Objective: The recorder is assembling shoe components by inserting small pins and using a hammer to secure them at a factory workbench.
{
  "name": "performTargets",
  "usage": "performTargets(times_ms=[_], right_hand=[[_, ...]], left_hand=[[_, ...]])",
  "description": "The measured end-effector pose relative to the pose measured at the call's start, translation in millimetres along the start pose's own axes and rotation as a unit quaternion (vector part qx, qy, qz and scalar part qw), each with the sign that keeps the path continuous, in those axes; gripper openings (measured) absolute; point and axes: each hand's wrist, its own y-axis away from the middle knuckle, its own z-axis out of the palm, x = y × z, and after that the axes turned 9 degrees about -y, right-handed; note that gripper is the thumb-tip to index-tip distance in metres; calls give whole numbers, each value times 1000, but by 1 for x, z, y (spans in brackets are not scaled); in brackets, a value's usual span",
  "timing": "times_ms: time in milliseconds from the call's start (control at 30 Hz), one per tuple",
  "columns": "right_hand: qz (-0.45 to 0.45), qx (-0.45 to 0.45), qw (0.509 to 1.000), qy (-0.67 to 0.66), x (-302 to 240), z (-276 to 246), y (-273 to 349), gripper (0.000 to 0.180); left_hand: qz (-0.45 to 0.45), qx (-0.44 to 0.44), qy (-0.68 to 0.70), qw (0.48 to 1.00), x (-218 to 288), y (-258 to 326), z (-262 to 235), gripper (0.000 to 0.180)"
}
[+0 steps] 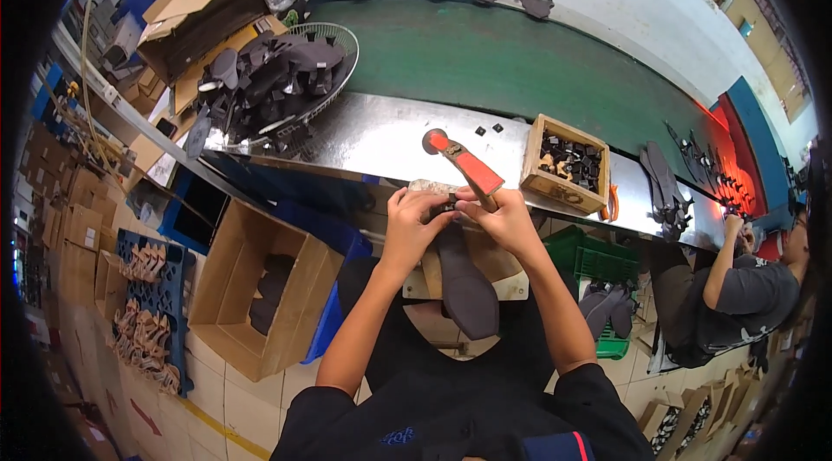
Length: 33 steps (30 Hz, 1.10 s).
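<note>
A dark grey shoe sole lies lengthwise in front of me, its broad toe end toward my lap and its narrow end between my hands. My left hand is closed, with thumb and fingertips pinching a small black heel piece at that narrow end. My right hand is closed around the handle of a red hammer, whose head points up and away to the left. The right fingertips also meet the heel piece. Fingers hide how heel and sole join.
A wooden box of small black pieces stands on the metal ledge, right of a wire basket heaped with soles. Behind runs a green conveyor. A cardboard box is at left, a green crate at right. A co-worker sits far right.
</note>
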Motion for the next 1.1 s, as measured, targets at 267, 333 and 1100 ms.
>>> performTargets(times_ms=[267,333,1100], right_hand=[[-26,-24,997,69,-5,5,-5,20],[-41,-53,990,124,-20,5,-5,21],[-46,-57,988,138,-13,2,1,22]], left_hand=[[-14,16,29,999,-9,4,1,27],[-20,9,34,999,-11,5,1,27],[18,8,68,997,-9,-4,-3,22]])
